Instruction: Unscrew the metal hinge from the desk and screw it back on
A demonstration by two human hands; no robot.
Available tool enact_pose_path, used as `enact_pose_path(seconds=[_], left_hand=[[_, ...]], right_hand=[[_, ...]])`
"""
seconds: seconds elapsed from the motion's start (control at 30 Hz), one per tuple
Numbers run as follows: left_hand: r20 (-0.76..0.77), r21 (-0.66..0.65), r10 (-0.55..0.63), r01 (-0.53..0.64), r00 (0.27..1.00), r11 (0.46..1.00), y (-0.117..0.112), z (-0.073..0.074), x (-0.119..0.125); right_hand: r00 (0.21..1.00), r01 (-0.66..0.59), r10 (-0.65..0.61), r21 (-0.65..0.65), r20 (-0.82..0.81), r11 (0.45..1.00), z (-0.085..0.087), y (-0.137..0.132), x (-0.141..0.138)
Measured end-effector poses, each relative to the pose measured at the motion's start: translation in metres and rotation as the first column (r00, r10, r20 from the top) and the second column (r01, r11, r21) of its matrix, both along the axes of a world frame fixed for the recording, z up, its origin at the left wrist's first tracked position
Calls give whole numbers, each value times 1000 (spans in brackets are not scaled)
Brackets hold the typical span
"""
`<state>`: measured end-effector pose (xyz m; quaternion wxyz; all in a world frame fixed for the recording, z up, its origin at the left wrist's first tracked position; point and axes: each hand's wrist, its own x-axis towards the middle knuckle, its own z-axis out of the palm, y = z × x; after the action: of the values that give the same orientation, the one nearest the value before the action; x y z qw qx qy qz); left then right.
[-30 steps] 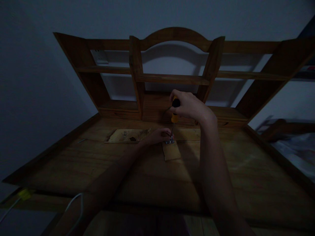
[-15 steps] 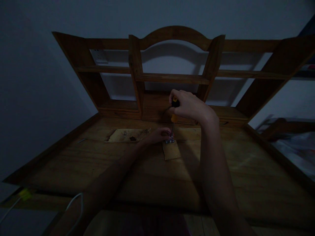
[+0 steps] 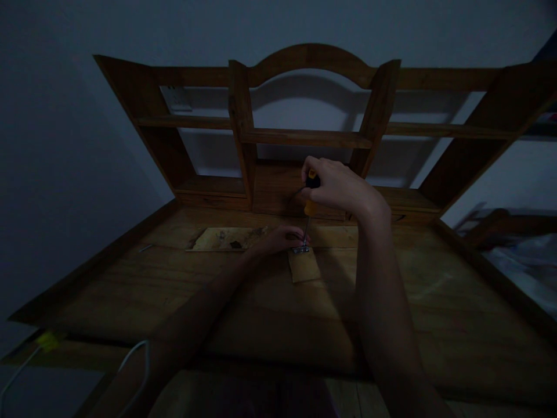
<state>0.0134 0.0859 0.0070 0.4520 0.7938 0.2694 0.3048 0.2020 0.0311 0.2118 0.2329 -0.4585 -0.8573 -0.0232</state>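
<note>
Wooden bench (image 3: 256, 307) bears, rear to front, a shelf unit (image 3: 307, 137) along the back, a pale strip (image 3: 213, 238) with dark stains before it, a thin grey piece (image 3: 145, 248) toward the left side, and a small squarish board (image 3: 304, 268) near mid-surface.

Right grip (image 3: 336, 182) curls above the left grip (image 3: 279, 240), which seems half-curled.

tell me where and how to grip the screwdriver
The screwdriver is probably best gripped by its thick yellow-and-black handle, from above and the right: it stands nearly upright, handle on top, and the left hand sits close to the lower end of the thin shaft.
</note>
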Motion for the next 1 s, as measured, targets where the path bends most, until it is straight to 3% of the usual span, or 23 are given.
enact_pose_path(seconds=[0.33,0.63,0.87,1.0], left_hand=[[36,-9,6,-6,999,1000,0,0,2],[31,-19,32,-32,999,999,-2,3,2],[46,-31,35,-34,998,999,-3,2,2],[36,-44,26,-24,999,999,-4,3,2]], right_hand=[[998,59,-59,6,-34,998,-4,7,0],[998,-7,7,8,-59,1000,-6,9,-1],[997,66,-66,8,-46,998,-6,7,-1],[998,26,-25,6,-51,1000,-7,9,0]])
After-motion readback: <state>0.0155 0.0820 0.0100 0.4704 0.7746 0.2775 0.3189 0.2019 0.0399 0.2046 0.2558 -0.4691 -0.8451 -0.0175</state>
